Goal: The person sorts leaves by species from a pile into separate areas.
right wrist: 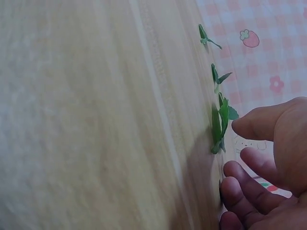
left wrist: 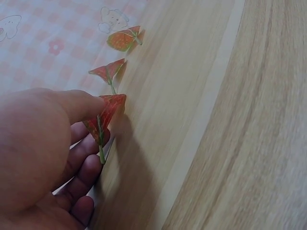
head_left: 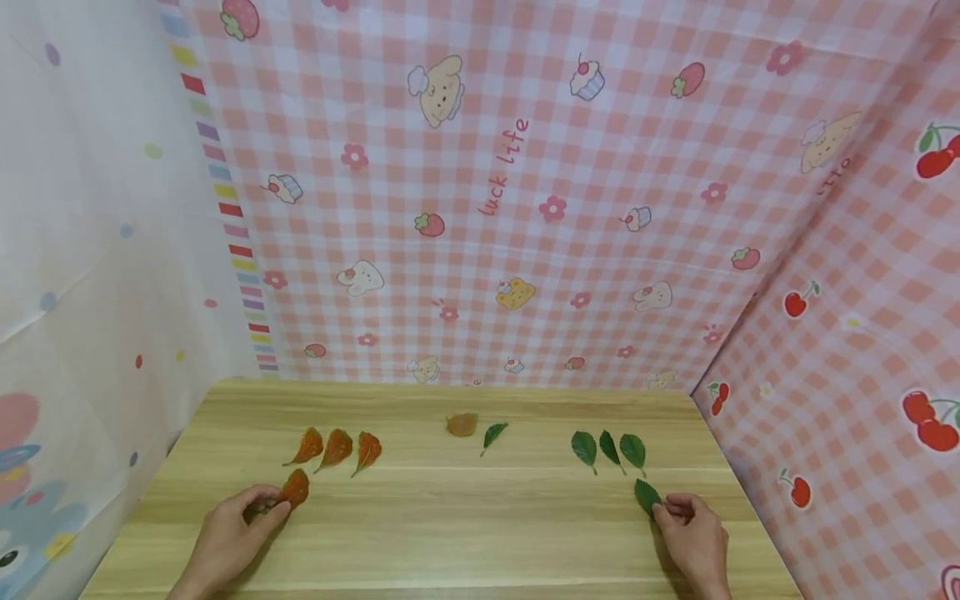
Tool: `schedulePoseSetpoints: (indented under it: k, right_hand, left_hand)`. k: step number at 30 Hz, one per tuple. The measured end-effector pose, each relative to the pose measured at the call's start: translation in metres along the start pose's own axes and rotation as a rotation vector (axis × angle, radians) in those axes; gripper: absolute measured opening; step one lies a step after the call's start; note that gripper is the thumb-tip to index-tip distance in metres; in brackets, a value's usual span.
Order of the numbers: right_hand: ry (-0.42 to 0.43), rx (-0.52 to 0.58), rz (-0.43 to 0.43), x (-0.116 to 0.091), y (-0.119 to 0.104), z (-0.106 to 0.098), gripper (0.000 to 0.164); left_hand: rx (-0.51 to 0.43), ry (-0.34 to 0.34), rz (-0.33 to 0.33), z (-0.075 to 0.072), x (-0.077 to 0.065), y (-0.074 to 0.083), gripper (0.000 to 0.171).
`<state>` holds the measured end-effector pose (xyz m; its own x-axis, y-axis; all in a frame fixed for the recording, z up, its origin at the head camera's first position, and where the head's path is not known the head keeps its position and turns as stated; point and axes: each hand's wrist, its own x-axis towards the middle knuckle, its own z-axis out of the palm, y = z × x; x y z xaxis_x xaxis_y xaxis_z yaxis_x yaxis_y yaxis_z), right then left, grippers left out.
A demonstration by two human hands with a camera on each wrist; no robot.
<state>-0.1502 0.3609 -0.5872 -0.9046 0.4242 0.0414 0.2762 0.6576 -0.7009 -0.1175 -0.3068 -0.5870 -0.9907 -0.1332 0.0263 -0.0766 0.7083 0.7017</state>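
Observation:
My left hand [head_left: 238,525] pinches a red-orange leaf [head_left: 297,488] at the table's left; in the left wrist view the thumb overlaps this leaf [left wrist: 106,114] and its stem points down past the fingers. Three similar leaves, among them a red-orange one [head_left: 337,448], stand in a row just beyond. On the other side my right hand [head_left: 693,537] has its fingertips right at the lower end of a green leaf [head_left: 646,496]. The right wrist view shows a gap between thumb and fingers, the green leaf [right wrist: 217,127] beyond them. Behind it are three green leaves, including a broad one [head_left: 584,449].
At the back middle of the wooden table [head_left: 465,533] lie a brownish-orange leaf [head_left: 462,425] and a small green leaf [head_left: 494,434]. A pink checked cloth [head_left: 480,267] hangs behind, with more printed cloth along both sides.

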Motion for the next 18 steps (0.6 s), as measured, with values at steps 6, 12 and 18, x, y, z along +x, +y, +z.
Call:
schedulePoseSetpoints:
  k: [6,12,18]
  right_hand:
    - [0.042,0.005,-0.019,-0.003,-0.003,0.001,0.032]
    - [0.087,0.006,-0.096,-0.008,-0.014,0.004,0.035]
    - [0.132,0.01,-0.221,-0.016,-0.036,0.01,0.036]
  left_hand:
    - [-0.031,0.052,0.017,0.0,-0.003,-0.002,0.032]
    - [-0.031,0.15,0.053,-0.005,-0.006,-0.003,0.04]
    - [-0.016,0.228,0.085,-0.013,-0.006,0.009,0.048]
